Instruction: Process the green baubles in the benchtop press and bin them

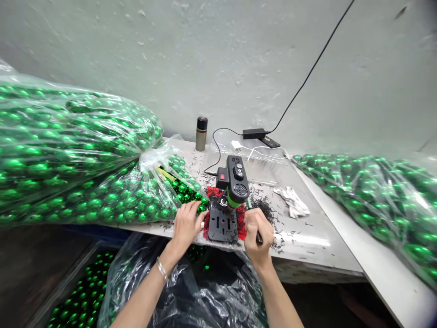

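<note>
My left hand (187, 223) reaches to the loose shiny green balls (184, 189) at the bag's mouth, with a green ball (201, 208) between its thumb and fingers. My right hand (258, 232) is wrapped round a black-handled rod (259, 238), its thin shaft pointing up beside the device; whether it is joined to the device is hidden. Between my hands stands a small black device (238, 180) with a green ring, a fan grille and buttons, above a slotted black base plate (222, 223). A red patterned mat (241, 218) lies under it.
A large clear bag of green balls (68, 155) fills the left; another bag (375, 196) lies right. Small black bits (261, 207) litter the table. White gloves (292, 202), a bottle (201, 134) and a power adapter (254, 133) lie around. A plastic-lined container (211, 296) is below.
</note>
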Available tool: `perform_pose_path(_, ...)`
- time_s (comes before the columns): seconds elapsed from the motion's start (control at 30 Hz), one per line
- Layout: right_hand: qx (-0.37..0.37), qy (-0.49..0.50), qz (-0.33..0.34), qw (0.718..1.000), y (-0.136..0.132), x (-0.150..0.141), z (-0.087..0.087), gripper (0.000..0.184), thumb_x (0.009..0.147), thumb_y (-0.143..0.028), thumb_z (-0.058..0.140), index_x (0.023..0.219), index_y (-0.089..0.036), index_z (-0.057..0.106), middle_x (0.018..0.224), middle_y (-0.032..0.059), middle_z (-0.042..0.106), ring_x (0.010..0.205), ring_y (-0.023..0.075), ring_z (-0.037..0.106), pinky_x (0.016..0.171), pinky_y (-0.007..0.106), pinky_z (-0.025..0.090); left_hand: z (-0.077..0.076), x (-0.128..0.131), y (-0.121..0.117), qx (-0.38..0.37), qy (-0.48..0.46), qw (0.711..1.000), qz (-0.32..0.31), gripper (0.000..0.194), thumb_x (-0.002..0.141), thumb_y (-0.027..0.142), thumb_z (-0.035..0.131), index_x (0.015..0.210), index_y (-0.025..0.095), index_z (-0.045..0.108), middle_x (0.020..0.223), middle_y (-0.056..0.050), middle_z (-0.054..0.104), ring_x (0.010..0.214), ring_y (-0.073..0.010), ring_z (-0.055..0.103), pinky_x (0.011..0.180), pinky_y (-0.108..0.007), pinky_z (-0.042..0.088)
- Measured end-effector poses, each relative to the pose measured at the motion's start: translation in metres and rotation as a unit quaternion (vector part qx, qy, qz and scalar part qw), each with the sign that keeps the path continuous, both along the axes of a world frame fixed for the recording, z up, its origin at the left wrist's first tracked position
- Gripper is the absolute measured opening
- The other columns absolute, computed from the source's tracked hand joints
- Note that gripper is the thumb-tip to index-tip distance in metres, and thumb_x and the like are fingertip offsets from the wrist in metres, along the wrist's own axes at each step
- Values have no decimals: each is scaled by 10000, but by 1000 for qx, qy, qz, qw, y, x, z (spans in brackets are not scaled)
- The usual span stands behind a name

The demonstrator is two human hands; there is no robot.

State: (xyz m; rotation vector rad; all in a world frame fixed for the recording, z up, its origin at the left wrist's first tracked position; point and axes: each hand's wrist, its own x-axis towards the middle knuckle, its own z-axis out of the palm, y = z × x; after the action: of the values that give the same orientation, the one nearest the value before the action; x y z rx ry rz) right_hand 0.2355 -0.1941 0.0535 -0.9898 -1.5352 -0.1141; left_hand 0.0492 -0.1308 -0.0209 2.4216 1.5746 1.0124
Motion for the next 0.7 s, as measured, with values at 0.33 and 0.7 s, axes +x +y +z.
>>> perform_pose_path(0.33, 0, -27, -10, 1000, -1, 2, -5, 265, 918, -45, 395, 717, -216, 427, 671, -5, 458, 621, 122, 450, 549, 278, 349, 3, 9, 27, -95, 103, 988, -67, 342, 896, 192, 570, 1233, 160, 614, 1094, -129, 707, 1018, -282, 641, 926, -431, 435)
perform_pose_path(0.7, 10, -40, -15, 999, 1, 3, -5, 235, 908, -43, 409, 754, -213, 460, 680, 3, 486, 634, 135, 483, 558, 278, 380, 13, 12, 10, -477, -560, 665, -132, 493, 754, 391, 763, 1182, 166, 667, 888, -58, 693, 753, -155, 692, 649, -250, 538)
